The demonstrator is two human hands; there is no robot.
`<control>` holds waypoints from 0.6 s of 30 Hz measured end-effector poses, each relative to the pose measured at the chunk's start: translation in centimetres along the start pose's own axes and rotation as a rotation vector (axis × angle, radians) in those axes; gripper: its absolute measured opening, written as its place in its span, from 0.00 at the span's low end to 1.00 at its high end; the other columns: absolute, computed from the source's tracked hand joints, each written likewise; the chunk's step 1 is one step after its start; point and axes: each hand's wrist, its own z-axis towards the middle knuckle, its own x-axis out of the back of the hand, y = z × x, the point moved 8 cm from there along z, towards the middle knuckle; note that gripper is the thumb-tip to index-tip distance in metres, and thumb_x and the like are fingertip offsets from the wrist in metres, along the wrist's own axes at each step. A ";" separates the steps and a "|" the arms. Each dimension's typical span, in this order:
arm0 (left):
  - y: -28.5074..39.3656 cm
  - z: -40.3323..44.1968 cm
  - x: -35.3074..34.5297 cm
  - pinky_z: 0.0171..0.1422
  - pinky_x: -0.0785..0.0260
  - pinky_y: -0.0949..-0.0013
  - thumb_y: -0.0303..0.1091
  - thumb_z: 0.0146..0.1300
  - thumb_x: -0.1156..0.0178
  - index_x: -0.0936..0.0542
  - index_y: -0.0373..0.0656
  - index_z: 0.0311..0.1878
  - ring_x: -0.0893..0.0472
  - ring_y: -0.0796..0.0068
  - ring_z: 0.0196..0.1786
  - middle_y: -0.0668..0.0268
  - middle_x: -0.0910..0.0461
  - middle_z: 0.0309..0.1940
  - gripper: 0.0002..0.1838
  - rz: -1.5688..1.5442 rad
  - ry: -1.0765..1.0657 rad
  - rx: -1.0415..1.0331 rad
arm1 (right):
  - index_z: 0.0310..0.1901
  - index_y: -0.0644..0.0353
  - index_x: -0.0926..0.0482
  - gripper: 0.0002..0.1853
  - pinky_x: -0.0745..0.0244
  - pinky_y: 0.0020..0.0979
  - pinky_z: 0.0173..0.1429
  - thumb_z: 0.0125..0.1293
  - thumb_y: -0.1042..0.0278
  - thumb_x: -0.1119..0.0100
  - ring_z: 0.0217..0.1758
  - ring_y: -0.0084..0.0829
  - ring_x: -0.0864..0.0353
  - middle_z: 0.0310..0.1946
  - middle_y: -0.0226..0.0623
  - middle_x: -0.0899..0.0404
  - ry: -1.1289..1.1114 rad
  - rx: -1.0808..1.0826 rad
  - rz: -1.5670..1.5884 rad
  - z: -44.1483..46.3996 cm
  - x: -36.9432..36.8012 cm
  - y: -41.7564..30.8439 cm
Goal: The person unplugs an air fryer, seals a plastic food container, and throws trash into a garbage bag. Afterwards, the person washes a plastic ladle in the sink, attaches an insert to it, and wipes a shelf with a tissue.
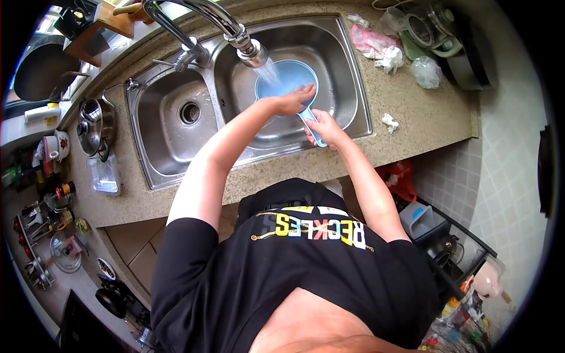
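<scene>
Standing here, I take the blue dipper as the centre of the clock, twelve being away from the person. The blue dipper [299, 72] is in the right-hand basin [321, 44] of the steel sink, its handle pointing to five o'clock; whether its base touches the metal, I can't tell. The right hand [326, 128] grips that handle, fingers curled round it and closed. The left hand [294, 101] lies across the near part of the bowl, around five o'clock, its fingers nearly straight and close together, reaching toward two o'clock. I see nothing in its grasp, and I can't tell whether the fingertips touch the plastic.

At about half past ten hangs the faucet head [253, 54], its spray falling into the left part of the bowl. Out toward half past eight is the drain [189, 112] of the left-hand basin. On the counter [412, 112], a pink wrapper [371, 42] lies at two o'clock, a clear plastic bag [426, 72] near three and a crumpled tissue [389, 122] at four. A lidded pot [97, 126] stands past the sink toward half past eight, with a clear container [103, 175] at eight.
</scene>
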 end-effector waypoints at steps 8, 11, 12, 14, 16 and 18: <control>-3.2 -2.2 5.2 0.68 0.48 0.60 0.54 0.57 0.47 0.40 0.44 0.64 0.39 0.56 0.65 0.55 0.39 0.63 0.36 0.704 0.399 0.217 | 0.34 0.62 0.30 0.06 0.33 0.23 0.17 0.64 0.69 0.51 0.15 0.20 0.30 0.18 0.31 0.29 0.101 0.127 0.006 1.6 1.2 -0.6; -6.2 -2.0 4.3 0.64 0.42 0.62 0.53 0.59 0.48 0.39 0.39 0.63 0.30 0.56 0.58 0.52 0.31 0.57 0.35 0.681 0.228 0.619 | 0.34 0.63 0.29 0.05 0.34 0.24 0.16 0.64 0.70 0.51 0.14 0.22 0.29 0.18 0.32 0.28 0.127 0.151 -0.088 2.4 1.2 -0.9; -7.7 -1.8 2.1 0.65 0.44 0.61 0.54 0.59 0.50 0.39 0.42 0.63 0.34 0.57 0.61 0.52 0.34 0.59 0.34 0.394 -0.089 0.721 | 0.34 0.63 0.29 0.06 0.34 0.24 0.17 0.64 0.70 0.52 0.15 0.22 0.29 0.18 0.32 0.28 0.144 0.131 -0.097 2.6 1.0 -0.7; -7.8 -2.3 -1.2 0.65 0.46 0.60 0.56 0.60 0.52 0.38 0.44 0.64 0.37 0.58 0.64 0.52 0.37 0.62 0.34 0.093 -0.398 0.803 | 0.34 0.63 0.30 0.06 0.34 0.23 0.17 0.65 0.70 0.52 0.15 0.22 0.30 0.18 0.32 0.29 0.158 0.108 -0.109 2.8 0.6 -0.1; -3.9 -1.3 -1.3 0.56 0.40 0.62 0.55 0.63 0.53 0.34 0.39 0.59 0.29 0.61 0.55 0.56 0.30 0.56 0.31 -0.108 -0.215 0.588 | 0.35 0.63 0.30 0.05 0.33 0.24 0.17 0.65 0.71 0.52 0.15 0.22 0.29 0.18 0.33 0.29 0.186 0.054 -0.144 2.7 0.2 0.7; -0.5 -1.0 -0.6 0.55 0.39 0.61 0.55 0.64 0.55 0.32 0.40 0.58 0.29 0.61 0.54 0.58 0.31 0.56 0.30 -0.716 0.054 0.603 | 0.37 0.62 0.31 0.04 0.33 0.24 0.17 0.65 0.71 0.53 0.15 0.23 0.30 0.19 0.33 0.29 0.172 0.014 -0.112 2.1 -0.2 1.2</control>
